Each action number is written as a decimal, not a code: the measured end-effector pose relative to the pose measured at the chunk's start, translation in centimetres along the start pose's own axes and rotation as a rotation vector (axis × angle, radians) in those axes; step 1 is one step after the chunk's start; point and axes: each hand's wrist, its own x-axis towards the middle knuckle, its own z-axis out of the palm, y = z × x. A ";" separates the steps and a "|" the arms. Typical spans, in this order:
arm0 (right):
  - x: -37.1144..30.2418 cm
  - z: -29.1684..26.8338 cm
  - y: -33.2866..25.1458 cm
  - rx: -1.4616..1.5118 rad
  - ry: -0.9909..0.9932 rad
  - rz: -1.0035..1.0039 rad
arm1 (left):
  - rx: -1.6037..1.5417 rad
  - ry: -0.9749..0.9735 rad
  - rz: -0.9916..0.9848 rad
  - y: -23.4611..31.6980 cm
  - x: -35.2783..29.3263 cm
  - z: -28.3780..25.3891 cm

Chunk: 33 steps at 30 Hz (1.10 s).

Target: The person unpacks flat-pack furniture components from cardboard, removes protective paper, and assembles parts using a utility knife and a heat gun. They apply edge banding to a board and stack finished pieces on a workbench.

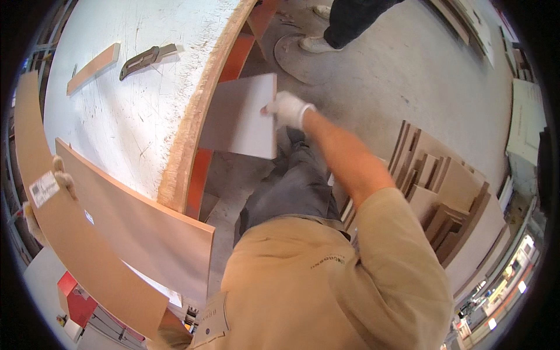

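My right hand [290, 109], in a white glove, is closed on the edge of a pale grey panel [242, 116]. That panel sticks out from beneath the worktable's edge, which hides its far end. At the far left, gloved fingers of my left hand [65, 176] curl around a long brown board [105, 256] with a white label; the board hides most of that hand and its forearm. Beside the long board, a wide brown panel [146, 219] with a light edge lies across the near end of the worktable [146, 116].
On the worktable lie a utility knife [146, 59] and a narrow wooden strip [93, 69]. Orange-red supports [238, 55] show below its rough edge. Cut boards [443, 186] are stacked at my right. Another person's dark trouser leg [356, 23] and white shoe [319, 44] are ahead.
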 end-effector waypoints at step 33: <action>-18.7 0.0 -26.0 -0.567 -0.440 -0.262 | 0.589 0.783 0.832 -4.0 17.0 7.1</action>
